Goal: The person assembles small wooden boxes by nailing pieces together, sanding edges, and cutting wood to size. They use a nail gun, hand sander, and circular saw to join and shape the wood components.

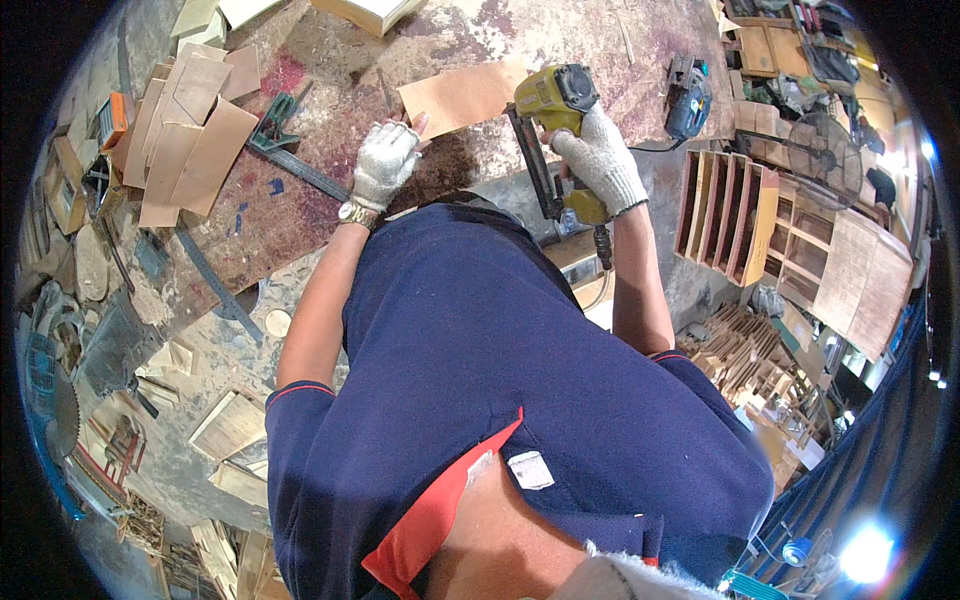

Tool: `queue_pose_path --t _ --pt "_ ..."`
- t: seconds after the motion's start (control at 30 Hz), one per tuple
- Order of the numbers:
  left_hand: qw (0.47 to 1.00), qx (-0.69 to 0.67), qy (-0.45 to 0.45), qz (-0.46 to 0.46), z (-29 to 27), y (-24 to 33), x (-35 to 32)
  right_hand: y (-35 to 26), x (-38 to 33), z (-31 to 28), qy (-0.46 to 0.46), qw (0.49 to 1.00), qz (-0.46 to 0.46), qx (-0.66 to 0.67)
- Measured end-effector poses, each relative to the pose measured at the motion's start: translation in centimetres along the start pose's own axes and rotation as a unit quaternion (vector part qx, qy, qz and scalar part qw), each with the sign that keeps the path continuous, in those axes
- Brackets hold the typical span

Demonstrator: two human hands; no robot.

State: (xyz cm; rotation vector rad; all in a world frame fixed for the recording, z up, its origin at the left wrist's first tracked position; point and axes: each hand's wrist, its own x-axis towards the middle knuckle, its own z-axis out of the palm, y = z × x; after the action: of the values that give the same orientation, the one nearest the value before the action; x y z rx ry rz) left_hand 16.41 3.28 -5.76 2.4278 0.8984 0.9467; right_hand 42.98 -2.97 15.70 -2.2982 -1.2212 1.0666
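Note:
My left hand (pixel 385 165), in a white knitted glove with bare fingertips, is at the near edge of the workbench. Its fingers are curled, and the fingertips meet the lower left corner of a thin tan wood panel (pixel 465 95). My right hand (pixel 603 160), also gloved, is wrapped round the grip of a yellow-green and black nail gun (pixel 562 92). The gun's slanted black magazine lies to the left of the grip, and a hose hangs from its lower end. The gun's head is beside the panel's right end; whether they touch I cannot tell.
The stained workbench (pixel 330 60) carries stacked thin panels (pixel 180 130), a green clamp (pixel 280 120) with a long metal bar, and a teal power tool (pixel 688 98). Right of it stand a slatted wooden piece (pixel 725 215) and a fan (pixel 825 160). Wood pieces (pixel 230 425) lie lower left.

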Motion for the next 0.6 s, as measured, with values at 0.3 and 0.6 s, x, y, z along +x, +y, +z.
queue_pose_path --t 0.3,0.6 --pt "1.000 -0.006 0.000 0.004 0.1 -0.1 -0.1 0.2 0.1 0.4 0.014 1.000 -0.019 -0.018" --pt "1.000 -0.016 -0.013 -0.013 0.0 0.1 -0.1 -1.1 -0.9 0.8 -0.014 0.999 -0.026 0.039"
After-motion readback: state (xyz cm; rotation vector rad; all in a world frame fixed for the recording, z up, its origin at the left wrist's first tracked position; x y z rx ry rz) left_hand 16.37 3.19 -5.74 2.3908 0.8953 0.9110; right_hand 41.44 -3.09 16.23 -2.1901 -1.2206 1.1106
